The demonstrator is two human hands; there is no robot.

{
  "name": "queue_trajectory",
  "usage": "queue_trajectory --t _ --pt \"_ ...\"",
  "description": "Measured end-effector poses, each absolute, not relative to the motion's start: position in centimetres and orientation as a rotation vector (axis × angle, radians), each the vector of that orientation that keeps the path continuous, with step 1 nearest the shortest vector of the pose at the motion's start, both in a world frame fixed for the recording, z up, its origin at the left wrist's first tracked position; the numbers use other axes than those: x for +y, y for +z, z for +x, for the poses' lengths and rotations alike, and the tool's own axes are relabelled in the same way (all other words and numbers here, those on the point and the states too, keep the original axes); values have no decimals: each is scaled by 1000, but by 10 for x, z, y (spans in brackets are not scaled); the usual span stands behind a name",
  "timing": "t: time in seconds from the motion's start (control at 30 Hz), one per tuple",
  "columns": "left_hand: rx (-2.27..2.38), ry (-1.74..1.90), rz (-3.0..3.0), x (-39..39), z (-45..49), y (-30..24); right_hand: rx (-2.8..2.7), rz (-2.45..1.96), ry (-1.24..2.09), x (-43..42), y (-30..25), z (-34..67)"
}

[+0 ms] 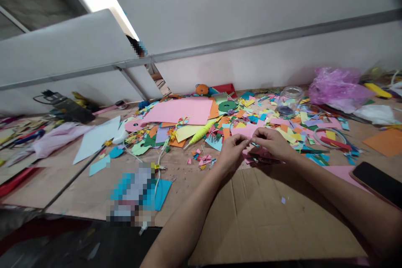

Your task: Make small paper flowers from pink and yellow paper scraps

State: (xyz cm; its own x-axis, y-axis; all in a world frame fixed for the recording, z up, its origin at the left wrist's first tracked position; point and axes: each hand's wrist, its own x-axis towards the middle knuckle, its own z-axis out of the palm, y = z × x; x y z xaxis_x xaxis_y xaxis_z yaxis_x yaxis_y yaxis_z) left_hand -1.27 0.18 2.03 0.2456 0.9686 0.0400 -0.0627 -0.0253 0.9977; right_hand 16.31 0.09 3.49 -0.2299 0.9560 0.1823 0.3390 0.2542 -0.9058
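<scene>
My left hand (233,151) and my right hand (272,144) meet above the far edge of a cardboard sheet (264,217). Both are closed, thumbs and fingertips pinched close together. Whatever sits between the fingertips is too small to make out. Just under my right hand lie dark and pink pieces (262,155), partly in shadow and partly covered by the hand. Pink paper (246,130) shows right behind the fingertips. Left of my left hand are small pink paper scraps (205,160) and a bright yellow spindle-shaped thing (201,132).
Coloured paper cuttings cover the back of the table around a clear jar (289,100) and a purple plastic bag (337,86). A phone (378,182) lies at right. Left are a large pink sheet (179,111), a white cable (158,163) and a dark bottle (70,106).
</scene>
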Motion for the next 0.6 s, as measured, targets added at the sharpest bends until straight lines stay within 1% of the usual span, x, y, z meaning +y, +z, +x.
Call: queue_trajectory --t 0.1,0.3,0.6 --pt "920 1097 1111 -1 -14 23 -1729 -1140 932 0 39 163" --pt "842 1083 846 1 -13 22 -1874 -990 710 -1 46 165" --pt "806 1011 737 3 -13 16 -1917 -915 673 1 41 167"
